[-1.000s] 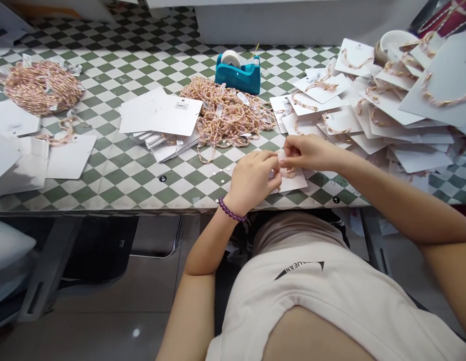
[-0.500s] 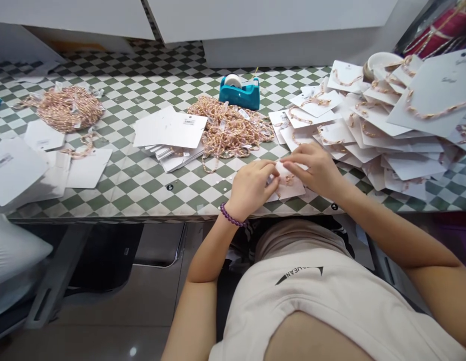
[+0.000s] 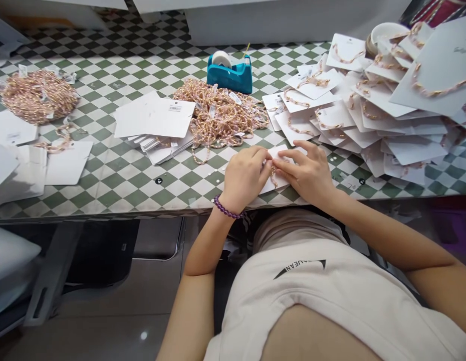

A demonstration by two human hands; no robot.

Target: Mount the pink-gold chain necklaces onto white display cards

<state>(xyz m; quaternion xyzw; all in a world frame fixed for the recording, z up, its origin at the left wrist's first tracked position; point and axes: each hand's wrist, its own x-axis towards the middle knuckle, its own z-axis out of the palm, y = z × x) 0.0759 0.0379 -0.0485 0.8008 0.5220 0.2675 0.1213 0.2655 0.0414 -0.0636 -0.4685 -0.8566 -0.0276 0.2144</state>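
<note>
A white card (image 3: 283, 152) lies on the checkered table near its front edge, under both hands. On it is a pink and gold beaded chain (image 3: 273, 179), partly hidden by fingers. My left hand (image 3: 245, 176), with a purple bead bracelet at the wrist, is closed at the card's left side, its fingertips pinched on the chain. My right hand (image 3: 307, 173) touches the chain from the right with thumb and index finger together, the other fingers raised. Behind my left hand lies a heap of beaded chains (image 3: 221, 113).
A teal tape dispenser (image 3: 230, 75) stands behind the heap. White cards (image 3: 158, 118) are stacked left of it. Many carded chains (image 3: 402, 128) pile up at the right. Another chain bundle (image 3: 41, 95) and loose cards (image 3: 67, 163) lie at the far left.
The view has shifted, so table items appear higher and further left. My right hand's fingers have come down and inward to the chain, close to my left fingertips.
</note>
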